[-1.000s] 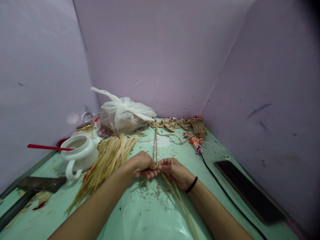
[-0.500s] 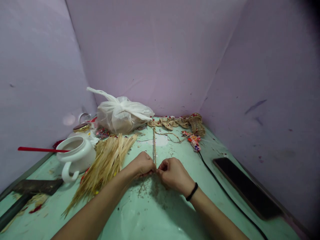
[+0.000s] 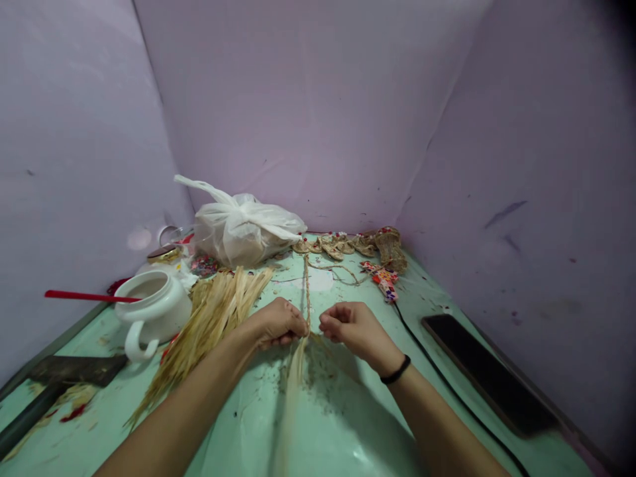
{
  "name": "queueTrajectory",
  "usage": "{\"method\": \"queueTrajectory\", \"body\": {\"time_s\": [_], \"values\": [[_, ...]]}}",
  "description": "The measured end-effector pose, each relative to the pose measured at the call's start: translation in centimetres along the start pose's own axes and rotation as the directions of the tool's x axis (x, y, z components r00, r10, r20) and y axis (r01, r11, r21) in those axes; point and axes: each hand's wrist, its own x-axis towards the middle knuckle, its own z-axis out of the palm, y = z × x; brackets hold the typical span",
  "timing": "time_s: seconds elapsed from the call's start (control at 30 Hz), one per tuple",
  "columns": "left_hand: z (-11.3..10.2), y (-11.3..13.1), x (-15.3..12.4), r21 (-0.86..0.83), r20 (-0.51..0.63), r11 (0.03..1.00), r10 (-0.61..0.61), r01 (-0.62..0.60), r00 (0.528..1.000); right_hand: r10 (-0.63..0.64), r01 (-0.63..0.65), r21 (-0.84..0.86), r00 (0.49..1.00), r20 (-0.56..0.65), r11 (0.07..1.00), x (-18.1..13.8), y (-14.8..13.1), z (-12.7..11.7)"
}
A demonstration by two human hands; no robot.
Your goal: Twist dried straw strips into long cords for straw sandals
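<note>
Three pale lilac walls close in the space: one left, one at the back, one right, meeting in two straight corners, the right one marked with dark scuffs. Below them lies a mint-green table top — speckled with fine dark crumbs, softly lit.

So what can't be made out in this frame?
Head view only:
1. End of cord: hidden under the left hand.
2. Right hand: curled fingers hide whether it grips anything.
3. Loose strands below the hands: motion-blurred.
4. Bag contents: cloudy plastic hides them.
5. Cleaver: handle cut off by the left edge.
</note>
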Motion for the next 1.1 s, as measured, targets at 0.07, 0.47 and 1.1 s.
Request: {"method": "queueTrajectory", "body": {"time_s": [0.07,0.47,1.1], "values": [[0.0,0.0,0.0,-0.012,0.024,1.000,0.006,-0.006,1.000,0.035,-0.044,0.172,0.998,0.055,0.984,0.2,0.0,0.4],[0.3,0.8,-1.3,0.102,0.013,0.992,0.075,-0.076,0.997,0.082,-0.092,0.133,0.994,0.078,0.987,0.8,1.3,1.0],[-10.8,-2.3,-1.7,0.389,-0.749,0.901,0.188,0.193,0.635,0.142,-0.156,0.107,0.982,0.125,0.982,0.7,1.8,1.3]]}}
